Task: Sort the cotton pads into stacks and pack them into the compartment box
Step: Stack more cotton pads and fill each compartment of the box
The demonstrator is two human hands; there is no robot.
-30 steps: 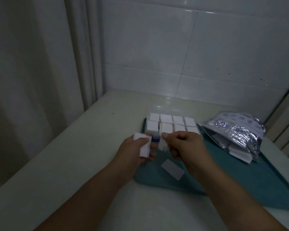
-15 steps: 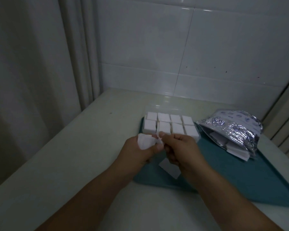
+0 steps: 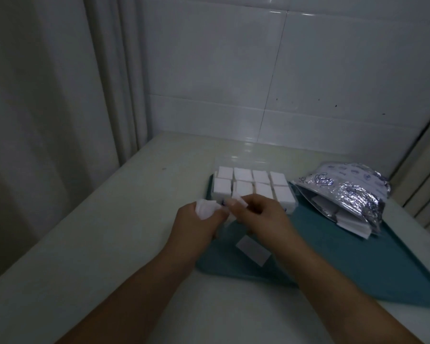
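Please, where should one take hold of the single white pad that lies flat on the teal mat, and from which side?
Probably at the near right short end of the flat white rectangular cotton pad, coming from above on the right. It lies flat and alone on the teal mat, so fingers must pinch or lift an edge; that end points away from both hands and has open mat around it.
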